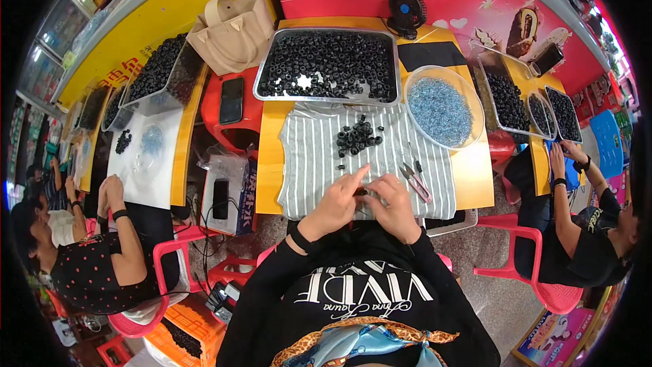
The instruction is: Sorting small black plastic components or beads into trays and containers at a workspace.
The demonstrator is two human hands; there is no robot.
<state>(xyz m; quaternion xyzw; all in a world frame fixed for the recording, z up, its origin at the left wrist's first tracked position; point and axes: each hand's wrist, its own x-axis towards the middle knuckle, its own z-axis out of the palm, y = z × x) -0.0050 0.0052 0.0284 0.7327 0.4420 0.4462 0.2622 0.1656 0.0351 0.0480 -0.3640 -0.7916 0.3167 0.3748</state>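
From the view's centre, a beige tote bag (239, 39) sits at eleven o'clock, a black fan (406, 16) at one, a pink chair (560, 297) at four.

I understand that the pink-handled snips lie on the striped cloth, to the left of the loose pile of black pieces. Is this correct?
Not quite: the pink-handled snips lie on the striped cloth, but to the right of the loose pile of black pieces, as the head view shows.

Open striped cloth (305, 156) left of black pieces (357, 137), tray (326, 101) behind, snips (415, 181) right
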